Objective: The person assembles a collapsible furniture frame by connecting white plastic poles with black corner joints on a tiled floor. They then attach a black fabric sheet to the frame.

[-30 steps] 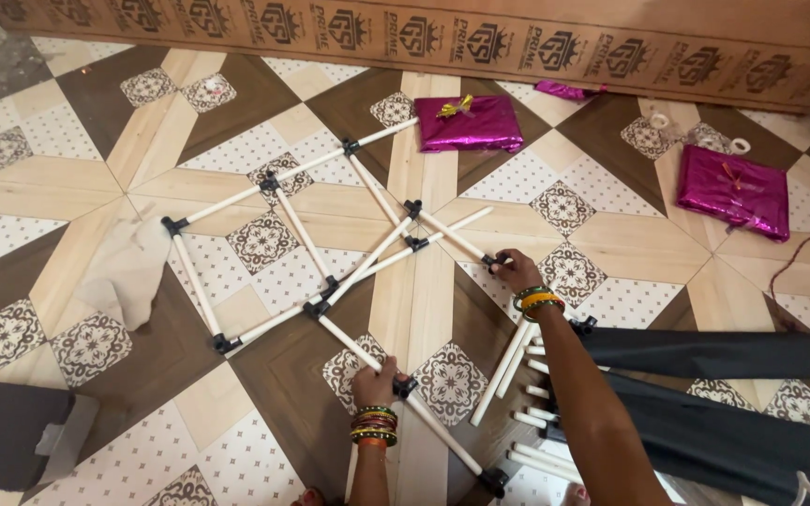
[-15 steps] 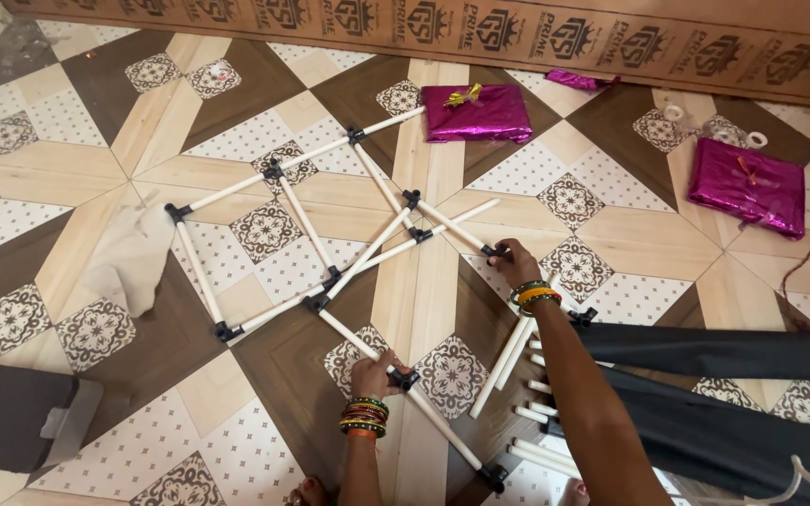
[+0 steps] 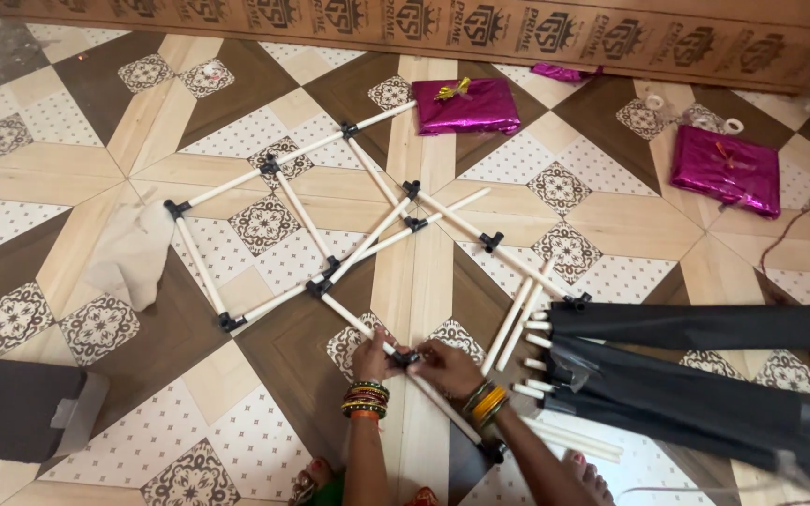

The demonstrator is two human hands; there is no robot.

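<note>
Pinching a black joint (image 3: 405, 357) with both hands (image 3: 374, 352) (image 3: 449, 365) near the patterned floor's (image 3: 67, 169) front edge, boxes (image 3: 480, 28) lining the far edge

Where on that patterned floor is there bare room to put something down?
Bare tile lies left of the white-rod frame with black joints, above the beige cloth, and between the two shiny magenta packets. It is crowded by both hands and the black fabric rolls.

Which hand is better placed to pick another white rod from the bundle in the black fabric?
Right. The right hand lies nearer the loose white rods poking from the black fabric. The left hand, also at the black connector, is farther away.
</note>
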